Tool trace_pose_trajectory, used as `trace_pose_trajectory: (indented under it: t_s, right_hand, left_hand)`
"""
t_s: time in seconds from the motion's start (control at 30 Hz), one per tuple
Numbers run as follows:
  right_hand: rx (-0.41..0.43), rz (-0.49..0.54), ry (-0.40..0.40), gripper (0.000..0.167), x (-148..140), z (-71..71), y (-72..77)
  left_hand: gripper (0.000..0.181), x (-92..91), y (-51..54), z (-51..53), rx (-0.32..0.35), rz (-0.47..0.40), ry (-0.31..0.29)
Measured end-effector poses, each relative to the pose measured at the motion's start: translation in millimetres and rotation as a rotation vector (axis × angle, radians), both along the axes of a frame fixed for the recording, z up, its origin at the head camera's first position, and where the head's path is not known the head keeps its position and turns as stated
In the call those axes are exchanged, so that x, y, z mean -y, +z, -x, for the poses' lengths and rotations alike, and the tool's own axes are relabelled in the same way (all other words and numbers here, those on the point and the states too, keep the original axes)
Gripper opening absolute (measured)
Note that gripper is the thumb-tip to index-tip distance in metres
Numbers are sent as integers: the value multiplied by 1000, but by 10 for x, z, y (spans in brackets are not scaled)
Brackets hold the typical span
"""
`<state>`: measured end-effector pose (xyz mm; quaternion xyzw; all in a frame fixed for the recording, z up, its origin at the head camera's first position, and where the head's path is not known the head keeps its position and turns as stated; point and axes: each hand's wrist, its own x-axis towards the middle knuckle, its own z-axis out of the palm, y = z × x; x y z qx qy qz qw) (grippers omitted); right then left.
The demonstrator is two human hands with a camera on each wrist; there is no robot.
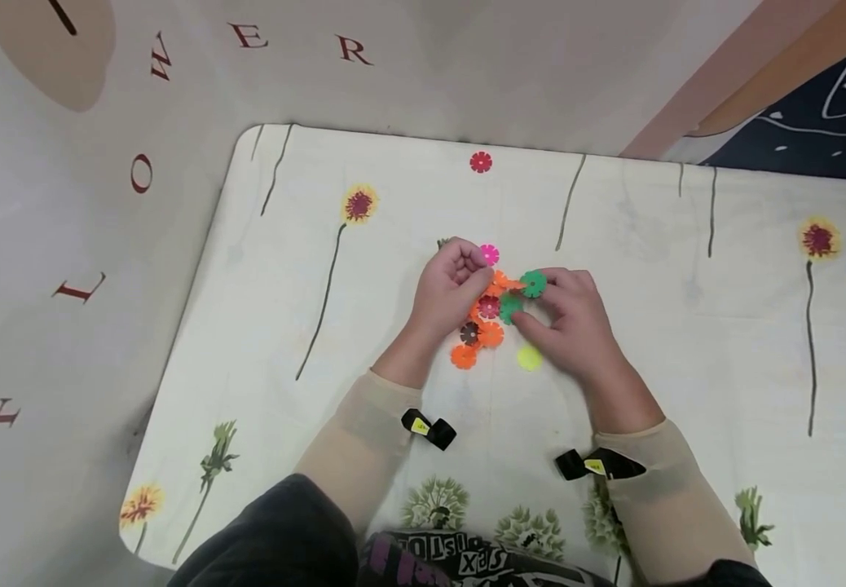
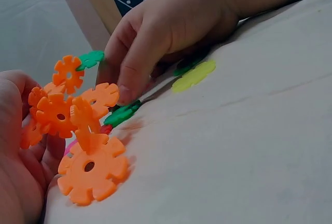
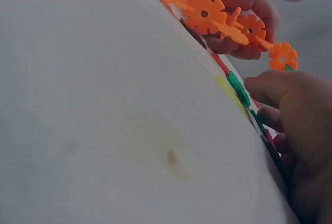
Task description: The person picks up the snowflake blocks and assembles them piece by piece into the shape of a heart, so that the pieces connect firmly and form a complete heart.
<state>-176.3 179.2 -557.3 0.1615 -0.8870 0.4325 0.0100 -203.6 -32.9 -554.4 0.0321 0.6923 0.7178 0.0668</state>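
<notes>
My left hand (image 1: 450,289) grips a cluster of joined orange notched plastic discs (image 2: 59,115). One large orange disc (image 2: 93,169) stands out toward the left wrist camera. A green disc (image 2: 91,59) is slotted into the cluster's far end, beside the right hand's fingers. My right hand (image 1: 577,326) has its thumb and fingers apart, with nothing plainly pinched. Its thumb tip is close to another green disc (image 1: 511,308) on the table; contact cannot be told. A yellow disc (image 1: 529,357) lies below that thumb. A red disc (image 1: 489,306) and a dark brown disc (image 1: 469,333) are near the cluster.
A pink disc (image 1: 490,254) lies just past the left fingertips. Another red disc (image 1: 481,162) is near the far edge of the table. The white tablecloth (image 1: 694,350) has printed flowers and stems. A pale wall covering with printed letters (image 1: 353,50) stands behind.
</notes>
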Motion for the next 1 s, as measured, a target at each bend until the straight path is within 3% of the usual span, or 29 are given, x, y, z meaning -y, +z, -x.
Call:
trace_pose_trajectory:
  t_s: [0.23, 0.4, 0.53, 0.73, 1.0]
  right_hand:
    - [8, -115, 42, 27, 19, -10, 23]
    - [23, -134, 43, 30, 15, -14, 16]
    - [32, -60, 7, 29, 12, -6, 6]
    - [66, 107, -108, 15, 18, -19, 24]
    - [169, 199, -189, 13, 24, -36, 46]
  left_hand:
    - [7, 10, -7, -9, -9, 24, -5]
    - [8, 10, -8, -11, -17, 39, -12]
    - [8, 3, -10, -8, -17, 36, -14]
    - [7, -8, -5, 0, -9, 32, -10]
    - [6, -14, 9, -1, -13, 38, -9]
